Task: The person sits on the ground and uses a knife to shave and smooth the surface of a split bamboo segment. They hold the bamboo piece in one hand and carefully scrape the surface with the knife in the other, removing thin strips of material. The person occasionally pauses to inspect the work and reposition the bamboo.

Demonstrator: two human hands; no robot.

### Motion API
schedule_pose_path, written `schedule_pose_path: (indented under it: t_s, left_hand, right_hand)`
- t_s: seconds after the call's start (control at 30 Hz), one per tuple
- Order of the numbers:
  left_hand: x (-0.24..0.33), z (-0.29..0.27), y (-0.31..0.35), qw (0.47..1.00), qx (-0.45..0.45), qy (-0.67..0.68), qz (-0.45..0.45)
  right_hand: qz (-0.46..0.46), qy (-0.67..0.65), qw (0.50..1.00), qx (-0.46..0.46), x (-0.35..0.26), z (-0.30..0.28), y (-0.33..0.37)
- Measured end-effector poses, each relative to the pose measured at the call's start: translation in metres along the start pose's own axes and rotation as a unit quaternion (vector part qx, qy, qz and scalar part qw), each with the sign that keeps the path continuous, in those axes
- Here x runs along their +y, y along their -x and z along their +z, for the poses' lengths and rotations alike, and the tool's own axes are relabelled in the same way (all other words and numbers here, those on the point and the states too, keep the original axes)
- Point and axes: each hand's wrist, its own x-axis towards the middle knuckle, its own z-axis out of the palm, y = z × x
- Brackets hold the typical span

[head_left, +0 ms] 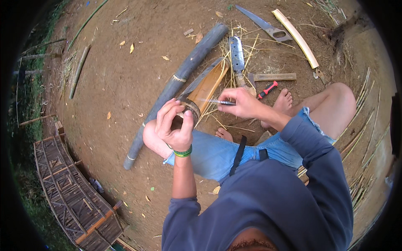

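My left hand [175, 125] is closed around the near end of a split bamboo section [209, 85]. Its outside is dark, its hollow inside tan, and the near end keeps a full round rim. In my right hand [243, 103] is a slim bladed tool [226, 102], pinched between thumb and fingers. Its thin tip, blurred, points left over the bamboo just beyond my left fingers; whether it touches cannot be made out. The bamboo lies slanted in front of my bent left knee, its far end resting near the ground.
A long dark bamboo pole [167, 94] lies to the left. Ahead are a machete [237, 54], a hammer [274, 77], a red-and-black handled tool [268, 90], a handsaw [264, 25] and a split bamboo strip [297, 37]. A slatted bamboo bench [75, 192] stands lower left.
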Motion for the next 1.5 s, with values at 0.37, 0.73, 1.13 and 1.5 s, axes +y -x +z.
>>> schedule_pose_path:
  t_s: [0.37,0.73,1.13,1.5]
  left_hand:
    - [-0.007,0.006,-0.011,0.995,0.077,0.009,-0.063]
    - [-0.032,-0.008,-0.007,0.956,0.192,0.056,-0.216]
    - [-0.011,0.005,0.012,0.938,0.238,0.026,-0.251]
    - [-0.039,-0.027,0.001,0.943,0.158,-0.029,-0.291]
  right_hand:
    - [-0.058,-0.020,0.991,0.123,-0.017,0.037,-0.029]
    - [0.005,0.065,0.998,-0.026,-0.028,-0.065,0.007]
    - [0.376,0.037,0.926,-0.025,0.179,-0.042,-0.055]
    - [0.256,0.146,0.955,0.045,0.242,-0.024,-0.112]
